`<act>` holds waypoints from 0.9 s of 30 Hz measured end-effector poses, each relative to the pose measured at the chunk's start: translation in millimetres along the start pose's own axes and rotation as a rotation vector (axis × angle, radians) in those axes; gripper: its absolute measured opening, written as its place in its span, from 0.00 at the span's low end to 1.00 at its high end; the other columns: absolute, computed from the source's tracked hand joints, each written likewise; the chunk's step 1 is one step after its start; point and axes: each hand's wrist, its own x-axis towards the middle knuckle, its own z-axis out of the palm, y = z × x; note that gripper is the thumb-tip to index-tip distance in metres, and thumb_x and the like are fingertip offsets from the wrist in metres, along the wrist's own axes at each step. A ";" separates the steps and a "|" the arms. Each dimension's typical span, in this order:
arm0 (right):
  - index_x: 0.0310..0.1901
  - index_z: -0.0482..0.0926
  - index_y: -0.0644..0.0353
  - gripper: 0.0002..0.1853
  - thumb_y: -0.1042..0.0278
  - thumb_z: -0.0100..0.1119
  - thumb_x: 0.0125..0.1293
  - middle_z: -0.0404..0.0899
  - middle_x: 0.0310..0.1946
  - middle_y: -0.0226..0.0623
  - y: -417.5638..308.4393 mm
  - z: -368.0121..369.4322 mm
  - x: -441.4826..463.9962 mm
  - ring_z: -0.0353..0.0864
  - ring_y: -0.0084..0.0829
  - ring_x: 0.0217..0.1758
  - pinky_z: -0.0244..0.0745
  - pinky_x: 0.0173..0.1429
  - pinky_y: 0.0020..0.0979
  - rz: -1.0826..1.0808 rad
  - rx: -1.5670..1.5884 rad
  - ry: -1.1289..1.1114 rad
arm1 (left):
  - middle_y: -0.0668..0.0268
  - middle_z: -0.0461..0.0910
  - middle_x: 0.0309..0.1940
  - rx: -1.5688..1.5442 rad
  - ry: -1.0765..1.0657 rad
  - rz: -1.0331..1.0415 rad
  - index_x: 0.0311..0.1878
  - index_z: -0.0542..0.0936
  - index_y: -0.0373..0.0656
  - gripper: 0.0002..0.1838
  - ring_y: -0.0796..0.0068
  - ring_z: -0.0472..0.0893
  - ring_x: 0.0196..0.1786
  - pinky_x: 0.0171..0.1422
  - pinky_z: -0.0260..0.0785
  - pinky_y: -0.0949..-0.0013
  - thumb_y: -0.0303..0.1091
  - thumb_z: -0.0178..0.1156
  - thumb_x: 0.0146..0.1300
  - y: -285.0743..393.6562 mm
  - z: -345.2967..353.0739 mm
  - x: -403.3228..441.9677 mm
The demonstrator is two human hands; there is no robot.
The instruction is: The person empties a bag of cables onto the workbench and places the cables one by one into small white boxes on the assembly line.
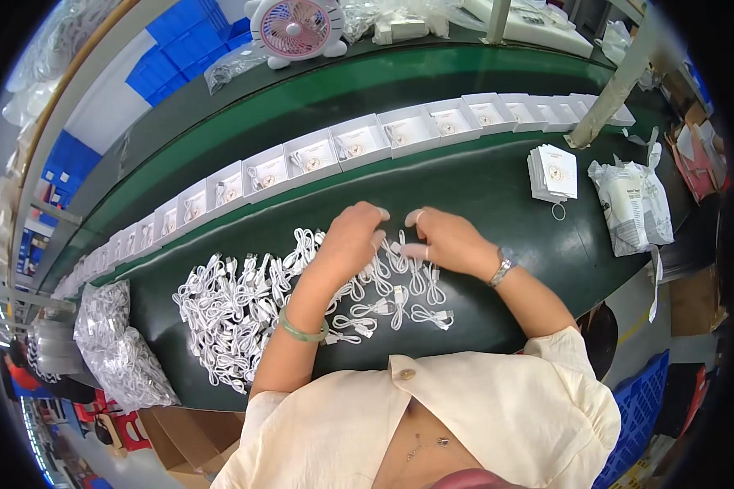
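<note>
White coiled USB cables (245, 306) lie in a large heap on the dark green table, left of the middle. Several single coiled cables (399, 306) are spread to the right of the heap, in front of my body. My left hand (355, 236) is over the upper right edge of the heap, its fingers bent, with a gap between thumb and forefinger. Facing it, my right hand (453, 240) hovers just above the upper loose cables, thumb and forefinger apart. Pale covers sit on some fingertips. I see no cable held in either hand.
A long row of open white boxes (314, 160) curves along the table's far side, some with cables inside. At right are a stack of printed cards (553, 173) and a white plastic bag (634, 204). A bag of cables (122, 346) sits left; a fan (295, 31) stands behind.
</note>
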 end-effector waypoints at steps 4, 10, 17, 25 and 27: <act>0.51 0.73 0.62 0.22 0.60 0.62 0.57 0.78 0.38 0.45 -2.0 31.1 0.7 0.79 0.44 0.41 0.72 0.44 0.40 -0.004 0.044 0.107 | 0.56 0.75 0.44 0.142 -0.063 -0.014 0.49 0.76 0.38 0.18 0.53 0.74 0.49 0.56 0.66 0.58 0.28 0.63 0.53 5.1 12.9 -11.5; 0.57 0.72 0.61 0.23 0.73 0.58 0.58 0.77 0.25 0.36 31.1 18.6 7.4 0.78 0.33 0.28 0.72 0.36 0.31 0.117 0.218 0.176 | 0.59 0.76 0.36 0.212 -0.081 -0.023 0.43 0.79 0.42 0.14 0.56 0.75 0.44 0.49 0.68 0.56 0.33 0.65 0.52 -0.4 20.1 -7.6; 0.51 0.76 0.64 0.18 0.70 0.59 0.59 0.77 0.32 0.39 66.7 -2.3 0.5 0.77 0.38 0.37 0.72 0.44 0.33 0.077 -0.012 0.362 | 0.57 0.77 0.34 0.224 0.095 -0.069 0.36 0.80 0.41 0.08 0.55 0.76 0.42 0.47 0.68 0.55 0.32 0.63 0.53 -0.9 24.0 3.2; 0.40 0.79 0.58 0.15 0.63 0.66 0.52 0.75 0.34 0.38 64.8 15.8 2.2 0.74 0.41 0.41 0.70 0.46 0.38 -0.027 -0.188 0.469 | 0.59 0.76 0.38 0.330 -0.019 -0.049 0.41 0.77 0.41 0.14 0.56 0.76 0.45 0.48 0.70 0.58 0.31 0.66 0.51 6.7 37.8 14.0; 0.38 0.80 0.57 0.12 0.62 0.65 0.54 0.74 0.33 0.37 60.6 16.7 3.4 0.74 0.41 0.40 0.71 0.44 0.38 -0.044 -0.240 0.445 | 0.58 0.77 0.37 0.241 0.046 -0.053 0.40 0.77 0.40 0.13 0.54 0.77 0.44 0.48 0.70 0.58 0.30 0.65 0.52 6.0 41.1 19.1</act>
